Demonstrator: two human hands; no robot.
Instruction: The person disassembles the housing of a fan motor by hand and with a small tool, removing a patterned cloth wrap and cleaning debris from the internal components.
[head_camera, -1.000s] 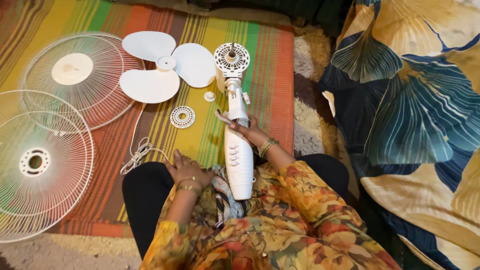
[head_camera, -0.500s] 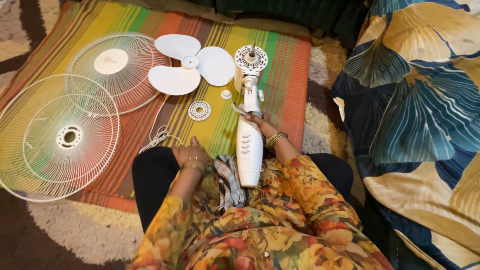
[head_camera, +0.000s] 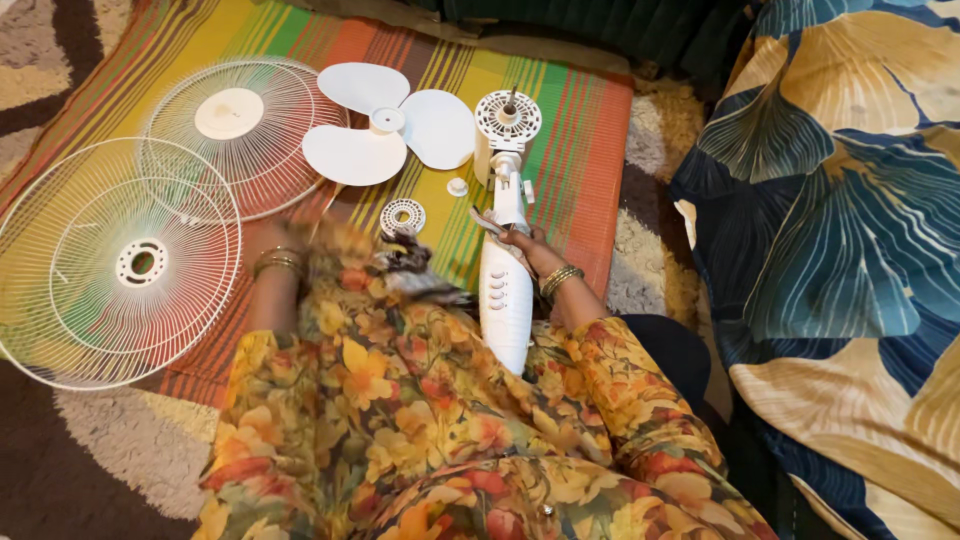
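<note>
Fan body (head_camera: 503, 290) lies lengthwise on the striped mat (head_camera: 590, 150), base end on the person's lap, motor head (head_camera: 507, 120) pointing away with its shaft up. Right hand (head_camera: 520, 240) rests on the body's neck, fingers wrapped around it, grasping it; a thin grey tool (head_camera: 487, 222) sticks out just beside the fingers. Left hand (head_camera: 262, 240) reaches out to the left over the mat, blurred, near both grilles; can't tell if it's clenched or holding anything. Blade (head_camera: 385, 125) lies flat just left of the motor head. Small ring nut (head_camera: 403, 215) and cap (head_camera: 457, 186) lie between blade and body. Rear grille (head_camera: 120, 265) overlaps front grille (head_camera: 235, 130) on the mat's left side.
</note>
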